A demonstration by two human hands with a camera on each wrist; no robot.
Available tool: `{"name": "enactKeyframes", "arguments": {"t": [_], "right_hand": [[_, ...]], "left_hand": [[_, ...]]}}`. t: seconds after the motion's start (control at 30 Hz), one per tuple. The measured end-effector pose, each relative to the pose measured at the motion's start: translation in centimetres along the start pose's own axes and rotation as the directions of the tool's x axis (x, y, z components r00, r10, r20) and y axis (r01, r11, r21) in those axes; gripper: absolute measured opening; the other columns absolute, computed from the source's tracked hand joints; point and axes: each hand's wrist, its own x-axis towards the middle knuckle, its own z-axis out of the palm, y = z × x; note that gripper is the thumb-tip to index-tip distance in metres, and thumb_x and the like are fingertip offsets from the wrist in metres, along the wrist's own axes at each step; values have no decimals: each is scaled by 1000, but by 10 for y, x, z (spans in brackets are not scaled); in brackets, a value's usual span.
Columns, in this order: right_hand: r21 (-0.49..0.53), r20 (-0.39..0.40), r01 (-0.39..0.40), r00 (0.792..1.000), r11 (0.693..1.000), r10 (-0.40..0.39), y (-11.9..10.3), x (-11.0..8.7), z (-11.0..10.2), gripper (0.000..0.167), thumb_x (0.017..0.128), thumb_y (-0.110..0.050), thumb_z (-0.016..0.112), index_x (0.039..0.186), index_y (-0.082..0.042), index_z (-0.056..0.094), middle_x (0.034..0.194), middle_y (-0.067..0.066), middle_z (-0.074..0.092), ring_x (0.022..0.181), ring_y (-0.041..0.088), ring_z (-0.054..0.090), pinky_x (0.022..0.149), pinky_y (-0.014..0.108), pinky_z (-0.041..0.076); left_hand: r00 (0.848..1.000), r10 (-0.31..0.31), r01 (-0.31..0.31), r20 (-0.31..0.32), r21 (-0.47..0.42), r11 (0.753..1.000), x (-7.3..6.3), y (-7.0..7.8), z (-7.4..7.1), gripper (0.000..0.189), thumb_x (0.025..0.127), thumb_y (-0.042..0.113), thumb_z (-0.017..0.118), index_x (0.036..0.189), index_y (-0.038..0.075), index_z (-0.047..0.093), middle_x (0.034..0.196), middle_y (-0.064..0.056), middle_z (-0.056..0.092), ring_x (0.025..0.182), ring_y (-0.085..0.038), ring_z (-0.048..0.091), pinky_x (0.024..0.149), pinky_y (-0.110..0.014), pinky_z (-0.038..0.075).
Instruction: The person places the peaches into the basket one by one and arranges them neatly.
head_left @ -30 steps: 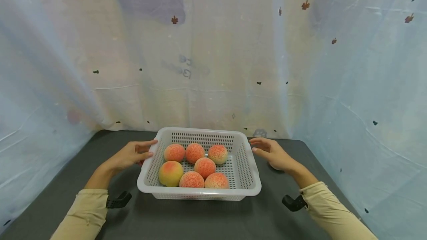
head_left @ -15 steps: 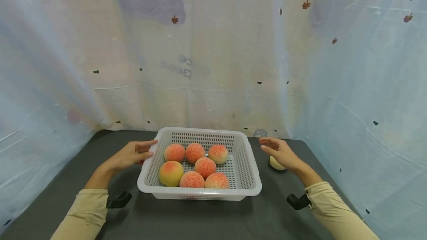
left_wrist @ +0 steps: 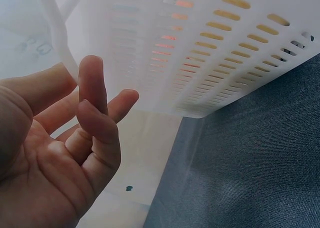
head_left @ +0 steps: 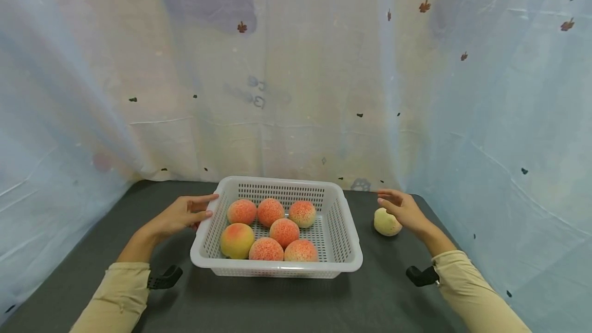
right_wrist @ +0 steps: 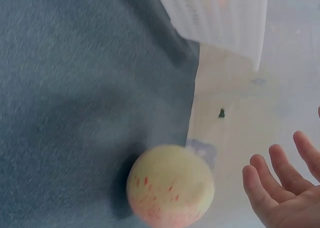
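Observation:
A white slotted plastic basket (head_left: 277, 266) holds several peaches, most of them speckled red-orange (head_left: 284, 233) and one smoother and yellower (head_left: 237, 241). My left hand (head_left: 185, 215) holds the basket's left rim; in the left wrist view its bent fingers (left_wrist: 92, 120) lie against the outer side. Right of the basket, a pale yellow peach (head_left: 386, 222) rests on the dark table, its red specks visible in the right wrist view. Beside and slightly above that peach is my right hand (head_left: 407, 213), fingers loosely spread, holding nothing and apart from it.
The dark cloth-covered table (head_left: 277, 304) extends under everything. Behind it and along both sides hangs a pale translucent curtain (head_left: 296, 91) with small leaf marks. A black band (head_left: 422, 275) sits on the right wrist, another (head_left: 165, 277) on the left.
My right hand has moved right, away from the basket's right rim, uncovering the pale peach on the table. My left hand, the basket and its peaches have stayed put.

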Motion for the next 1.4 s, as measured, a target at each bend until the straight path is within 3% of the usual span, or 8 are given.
{"name": "enactKeyframes", "arguments": {"t": [0.37,0.7,0.87,1.03,1.2,1.4], "right_hand": [[-33,-55,-95,994,995,93,22,-4,-10,54,108,-33,49,149,1,42,150,34,45,138,52,44,107,62,43],[-13,-65,-225,972,974,224,49,-8,-9,62,108,-37,47,153,3,33,155,37,34,144,55,30,113,69,31],[35,8,-296,955,955,295,59,-8,-9,74,107,-44,46,160,-1,16,159,38,22,147,56,23,114,68,29],[105,119,-350,934,931,338,68,-8,-7,85,108,-40,46,161,-3,-8,161,41,8,147,57,20,115,65,31],[141,158,-386,918,912,364,75,-7,-3,88,107,-37,49,161,-4,-12,160,42,4,147,57,21,114,64,34],[152,162,-392,915,907,369,80,-5,2,90,106,-32,54,161,-4,-13,159,43,6,147,57,22,114,64,34]], "left_hand": [[1000,4,-4,-2,2,1000,-1,0,0,69,100,28,65,157,4,34,139,-29,59,85,-18,67,72,-39,58],[1000,-2,2,-7,0,1000,-1,1,1,69,100,28,65,157,5,34,139,-28,59,84,-18,67,71,-38,58],[1000,-6,7,-15,2,1000,-1,1,2,69,100,28,65,157,5,34,137,-28,61,83,-19,68,71,-37,58],[1000,-3,3,-13,8,1000,-1,0,2,69,100,28,65,157,5,34,137,-28,61,83,-19,68,71,-36,58],[1000,-3,3,-13,12,1000,-1,1,2,69,100,28,64,157,4,34,138,-28,60,84,-19,68,70,-34,58],[1000,-7,7,-16,13,1000,-1,2,3,68,100,28,64,157,5,34,139,-28,60,84,-19,68,71,-36,58]]}}
